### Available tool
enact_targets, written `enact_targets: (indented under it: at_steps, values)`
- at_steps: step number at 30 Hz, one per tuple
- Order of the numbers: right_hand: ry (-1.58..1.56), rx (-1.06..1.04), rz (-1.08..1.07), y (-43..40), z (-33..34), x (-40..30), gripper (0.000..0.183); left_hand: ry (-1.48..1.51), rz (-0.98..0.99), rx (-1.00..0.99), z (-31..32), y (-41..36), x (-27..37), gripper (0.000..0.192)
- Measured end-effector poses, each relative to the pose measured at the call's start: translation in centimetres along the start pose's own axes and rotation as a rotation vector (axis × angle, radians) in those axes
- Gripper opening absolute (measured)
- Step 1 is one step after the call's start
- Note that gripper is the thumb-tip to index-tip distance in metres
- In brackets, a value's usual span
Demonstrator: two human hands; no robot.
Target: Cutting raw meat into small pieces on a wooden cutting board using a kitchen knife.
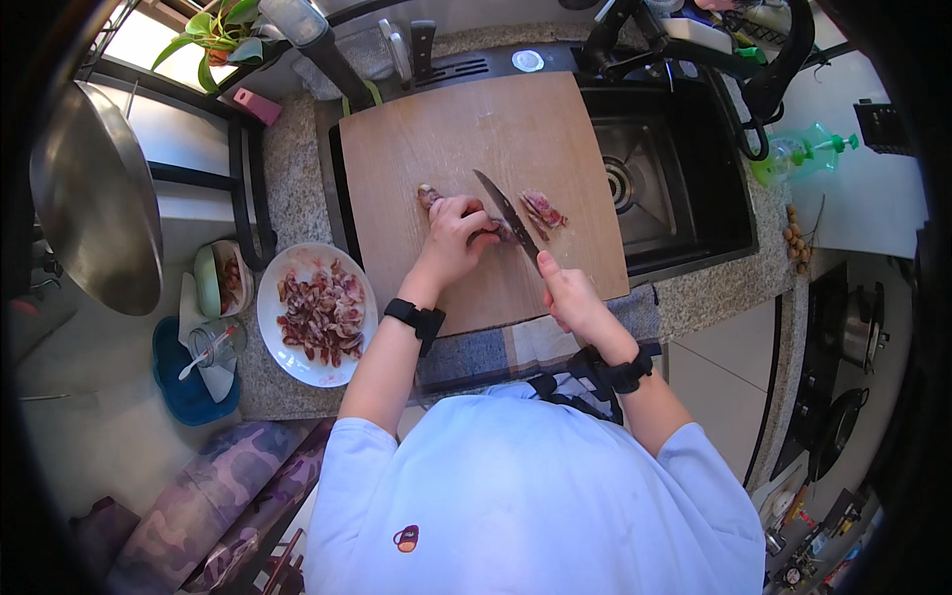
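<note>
On a large wooden cutting board, my left hand presses down a dark reddish piece of meat, whose pale end shows beyond the knuckles. My right hand grips the handle of a kitchen knife. Its speckled blade lies across the board, just right of my left fingertips, by the cut end of the meat. A few slices of meat lie to the right of the blade. A white plate left of the board holds a heap of sliced meat.
The board spans part of a black sink, with a faucet behind. A metal pan hangs at the left, above a green bowl and a glass jar. A checked cloth lies along the counter's front edge.
</note>
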State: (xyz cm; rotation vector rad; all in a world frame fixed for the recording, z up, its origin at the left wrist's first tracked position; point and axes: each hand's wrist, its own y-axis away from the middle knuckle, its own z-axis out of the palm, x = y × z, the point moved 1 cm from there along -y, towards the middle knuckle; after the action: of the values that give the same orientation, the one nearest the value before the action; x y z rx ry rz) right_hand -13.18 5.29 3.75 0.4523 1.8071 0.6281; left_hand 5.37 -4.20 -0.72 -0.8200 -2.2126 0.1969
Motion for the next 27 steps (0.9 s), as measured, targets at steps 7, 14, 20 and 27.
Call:
enact_targets:
  at_steps: [7,14,20,27]
  values:
    - [-0.087,-0.049,-0.026,0.8,-0.3,0.0,0.067,-0.004,-0.014,-0.017,0.1,0.1,-0.1,0.015]
    - [-0.007,-0.08,-0.1,-2.9,0.0,-1.3,0.071,0.0,-0.016,-0.051,0.4,-0.4,-0.2,0.015]
    - [0.011,-0.145,0.072,-0.6,-1.2,-0.8,0.07,0.018,-0.031,-0.062,0.3,-0.1,-0.7,0.016]
    - [0.085,-0.075,0.003,-0.4,-0.7,-0.1,0.074,0.022,-0.037,-0.087,0.5,-0.5,0.0,0.017]
